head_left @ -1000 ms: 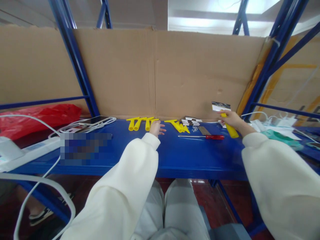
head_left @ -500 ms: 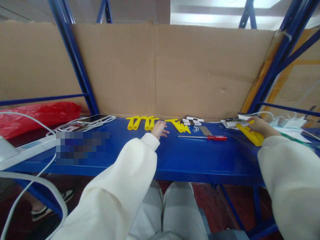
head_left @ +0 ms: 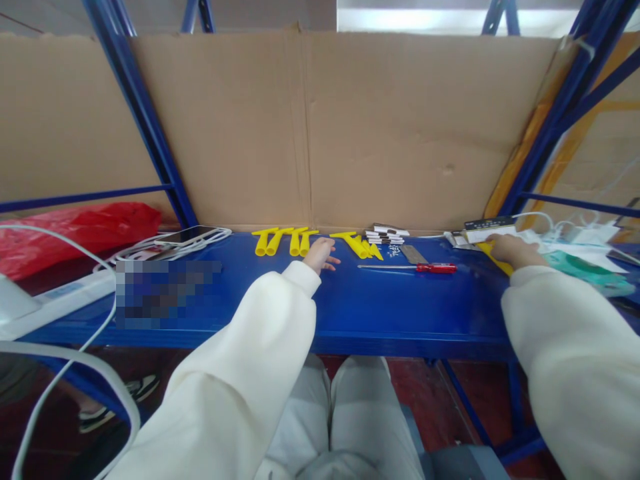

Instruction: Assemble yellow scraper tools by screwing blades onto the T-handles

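My left hand point(head_left: 321, 256) is over the blue table with its fingers apart and nothing in them, just right of several yellow T-shaped pieces point(head_left: 295, 244). More yellow pieces point(head_left: 359, 247) lie to its right. At the right, my right hand point(head_left: 513, 251) is closed on a yellow piece point(head_left: 501, 265), mostly covered by the hand, beside a black-and-white box point(head_left: 489, 227). Between the hands lie a red-handled screwdriver point(head_left: 436, 268), a grey metal plate point(head_left: 413, 254), small silvery bits point(head_left: 394, 251) and a stack of small white-and-black packs point(head_left: 386, 233).
A cardboard sheet point(head_left: 400, 127) stands behind the blue table point(head_left: 380, 307). On the left are a red plastic bag point(head_left: 80, 233), a phone with white cables point(head_left: 193, 235) and a white power strip point(head_left: 65, 300). A green item point(head_left: 587, 270) lies beyond my right wrist.
My right hand has moved slightly left and now covers more of the yellow piece. The black-and-white box beside it appears more raised. My left hand is nearly unchanged.
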{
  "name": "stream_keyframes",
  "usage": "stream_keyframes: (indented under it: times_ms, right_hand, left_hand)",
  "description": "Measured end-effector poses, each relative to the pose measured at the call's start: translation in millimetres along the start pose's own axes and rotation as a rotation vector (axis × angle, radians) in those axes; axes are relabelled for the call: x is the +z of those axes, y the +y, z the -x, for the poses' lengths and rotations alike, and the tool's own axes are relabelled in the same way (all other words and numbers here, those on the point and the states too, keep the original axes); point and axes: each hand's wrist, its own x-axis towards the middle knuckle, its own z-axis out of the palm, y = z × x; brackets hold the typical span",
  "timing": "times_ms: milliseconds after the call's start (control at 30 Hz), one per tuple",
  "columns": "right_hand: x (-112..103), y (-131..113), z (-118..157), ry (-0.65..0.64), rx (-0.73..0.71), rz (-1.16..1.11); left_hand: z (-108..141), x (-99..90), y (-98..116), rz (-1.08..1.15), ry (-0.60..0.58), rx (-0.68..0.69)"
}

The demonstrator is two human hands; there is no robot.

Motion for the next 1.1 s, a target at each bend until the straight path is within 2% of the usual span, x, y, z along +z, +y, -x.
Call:
stream_keyframes:
  times_ms: [200, 367, 533, 633, 767, 900, 1033, 1100]
  right_hand:
    - [1, -3, 2, -0.022, 0.014, -0.013]
    - [-2, -15, 33, 0.077, -0.010, 0.001]
    - [-8, -32, 55, 0.114, -0.080, -0.075]
    - [-10, -49, 55, 0.199, -0.122, -0.261]
    - [-13, -85, 58, 0.330, -0.126, -0.632]
    - [-18, -126, 74, 0.271, -0.222, -0.849]
    - [-15, -152, 91, 0.216, -0.396, -0.845]
    - [-7, -155, 96, 0.196, -0.497, -0.808]
  left_hand:
    - [2, 1.3, 1, -0.011, 0.002, -0.011]
    - [0, 1.6, 1, -0.060, 0.015, 0.006]
    - [-5, -0.6, -1, -0.129, 0.003, 0.080]
    - [-8, -1.4, -3, -0.184, -0.011, 0.101]
    - [-12, -2.6, -6, -0.236, -0.040, 0.115]
    - [-18, -4.9, -8, -0.270, 0.001, 0.139]
    - [-18, -8.1, -10, -0.454, 0.089, 0.255]
    - [-16, -10.9, -11, -0.598, 0.193, 0.341]
